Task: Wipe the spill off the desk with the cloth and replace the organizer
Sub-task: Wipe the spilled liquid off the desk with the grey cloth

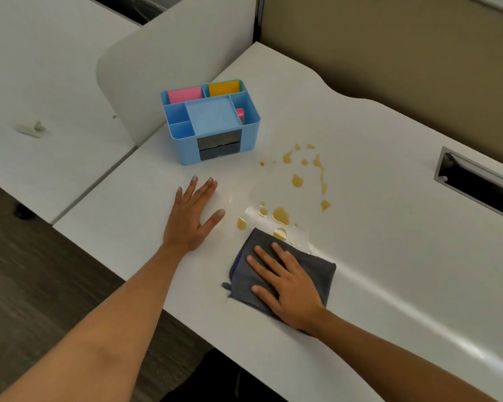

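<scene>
- Head view: a white laminate desk (pixel 375 256) carries a scatter of amber-brown liquid drops and small puddles (pixel 280 215), spread from its middle toward the near edge.
- The right hand (pixel 285 285) lies flat, fingers spread and open, pressing down on a folded dark grey microfibre cloth (pixel 317 271); it grips nothing.
- The cloth's far corner touches the nearest puddle, and the rest of the spill lies beyond it, unwiped.
- The left hand (pixel 193 213) rests palm-down on bare desk, fingers apart, empty, just left of the spill.
- A light blue plastic desk organizer with several compartments (pixel 212 123) stands upright beyond the left hand, near the desk's far left edge and clear of the drops.
- Pink and orange items sit in its rear compartments.
- A grey recessed cable slot (pixel 476 184) lies at the right.
</scene>
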`<state>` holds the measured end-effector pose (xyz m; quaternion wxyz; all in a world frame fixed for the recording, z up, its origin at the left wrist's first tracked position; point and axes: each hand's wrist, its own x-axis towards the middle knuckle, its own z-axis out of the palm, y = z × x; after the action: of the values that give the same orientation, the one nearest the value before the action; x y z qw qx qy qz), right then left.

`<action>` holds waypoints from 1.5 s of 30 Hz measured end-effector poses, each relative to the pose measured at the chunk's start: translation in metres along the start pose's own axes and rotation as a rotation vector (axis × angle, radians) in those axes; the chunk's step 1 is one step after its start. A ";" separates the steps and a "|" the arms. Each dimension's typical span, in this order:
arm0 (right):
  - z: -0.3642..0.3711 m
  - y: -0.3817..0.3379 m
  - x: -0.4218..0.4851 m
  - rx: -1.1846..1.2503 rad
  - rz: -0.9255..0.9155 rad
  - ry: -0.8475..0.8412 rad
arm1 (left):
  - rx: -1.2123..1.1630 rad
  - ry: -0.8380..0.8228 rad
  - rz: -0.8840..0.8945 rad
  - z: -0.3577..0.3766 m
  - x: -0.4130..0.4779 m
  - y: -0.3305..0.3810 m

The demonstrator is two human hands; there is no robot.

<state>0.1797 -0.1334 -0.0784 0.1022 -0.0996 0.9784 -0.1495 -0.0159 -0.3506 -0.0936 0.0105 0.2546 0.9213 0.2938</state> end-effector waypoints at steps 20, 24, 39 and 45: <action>-0.008 -0.021 0.113 0.026 -0.339 0.052 | -0.027 0.061 0.050 -0.001 0.000 -0.002; -0.018 -0.020 0.150 0.109 -0.226 0.133 | -0.104 0.119 0.008 -0.004 -0.001 -0.001; -0.016 0.002 0.121 0.181 0.183 0.239 | -0.091 0.113 -0.015 -0.006 -0.002 0.002; -0.001 0.011 0.013 0.146 0.145 0.204 | -0.084 0.098 -0.027 -0.004 0.000 0.002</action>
<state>0.1657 -0.1261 -0.0834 0.0198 -0.0051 0.9748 -0.2221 -0.0153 -0.3517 -0.0888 -0.0198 0.2270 0.9108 0.3444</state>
